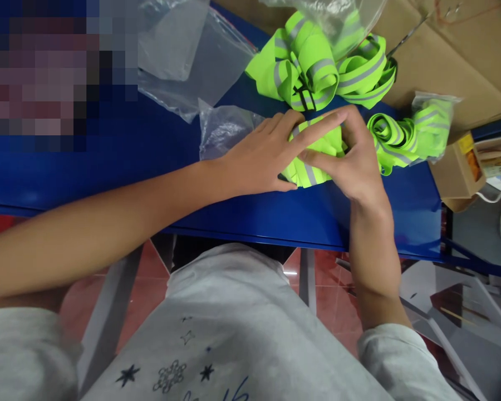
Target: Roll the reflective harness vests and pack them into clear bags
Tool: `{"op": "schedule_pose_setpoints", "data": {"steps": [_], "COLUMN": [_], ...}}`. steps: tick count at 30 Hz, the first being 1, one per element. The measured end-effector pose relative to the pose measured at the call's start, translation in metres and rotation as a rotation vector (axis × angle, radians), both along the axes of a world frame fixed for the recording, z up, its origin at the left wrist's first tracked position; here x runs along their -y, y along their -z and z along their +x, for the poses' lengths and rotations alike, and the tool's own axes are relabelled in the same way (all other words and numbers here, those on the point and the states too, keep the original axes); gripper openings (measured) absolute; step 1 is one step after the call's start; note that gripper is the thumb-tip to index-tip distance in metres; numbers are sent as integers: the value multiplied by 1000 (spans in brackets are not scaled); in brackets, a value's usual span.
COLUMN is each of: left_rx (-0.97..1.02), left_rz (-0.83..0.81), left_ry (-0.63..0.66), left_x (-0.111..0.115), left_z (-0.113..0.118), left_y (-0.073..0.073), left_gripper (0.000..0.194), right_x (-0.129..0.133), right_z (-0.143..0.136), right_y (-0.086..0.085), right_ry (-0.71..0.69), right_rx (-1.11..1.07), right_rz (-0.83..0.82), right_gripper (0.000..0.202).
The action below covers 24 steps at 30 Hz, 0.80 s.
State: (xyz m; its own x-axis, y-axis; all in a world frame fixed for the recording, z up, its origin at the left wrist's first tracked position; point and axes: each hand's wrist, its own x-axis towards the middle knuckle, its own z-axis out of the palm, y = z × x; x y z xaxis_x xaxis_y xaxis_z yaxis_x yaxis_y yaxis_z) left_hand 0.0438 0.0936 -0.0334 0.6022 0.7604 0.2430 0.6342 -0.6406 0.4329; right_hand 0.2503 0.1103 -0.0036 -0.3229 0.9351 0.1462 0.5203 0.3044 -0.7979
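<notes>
Both hands are around a bundled neon yellow-green reflective strap [313,172] with grey stripes, at the table's front right. My left hand [267,147] covers its left side, with the index finger stretched across the top. From the right, my right hand [357,150] grips it, thumb on the front. The fingers behind the bundle are partly hidden. Just beyond lie more rolled reflective straps [317,55] with a black buckle, and a looser coil [367,72]. Another rolled strap [394,136] sits right of my right hand, against a bagged strap [433,128].
Clear plastic bags [192,50] are spread at the back, and a crumpled bag [225,131] touches the area by my left hand. The blue table [150,195] has its front edge near my body. Cardboard boxes [459,170] stand at the right. A pixelated patch covers the upper left.
</notes>
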Motion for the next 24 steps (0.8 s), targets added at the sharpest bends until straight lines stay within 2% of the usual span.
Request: {"op": "schedule_pose_setpoints", "data": {"steps": [3,5,11,13,16,18,21,22,24], "left_rx": [33,16,-157,-134,23,12,-190,-228,-219], "left_rz": [0,0,-160,-190,-291,-355,-368,-372,-394], "left_ry": [22,-14,-108,-81,23,34,-36,-43,-28], "left_x": [-6,-10,-4,-1,-6,-14,-24,-26,-27], "left_z": [-6,-10,-5,-7,-25,-40,-52,-52,-49], "left_y": [-3,-5,-22,-26,-27,-26,-24,-25,-27], "left_gripper": [129,135,147,144,142,129,73,64,60], "right_x": [0,-1,-1,0,2,3,5,6,8], "right_z": [1,2,2,1,-1,-2,-1,-1,-1], "right_y": [0,3,7,7,9,10,10,10,6], "right_ry": [-48,-69,-182,-186,-159,-140,-103,-94,-105], "right_rx": [16,6,-41,-63,-104,-113,-116,-116,-99], "right_rz": [-51,-93,-266,-295,-320,-330,-315,-307,-277], "right_gripper": [43,46,40,43,46,47,53,57,64]}}
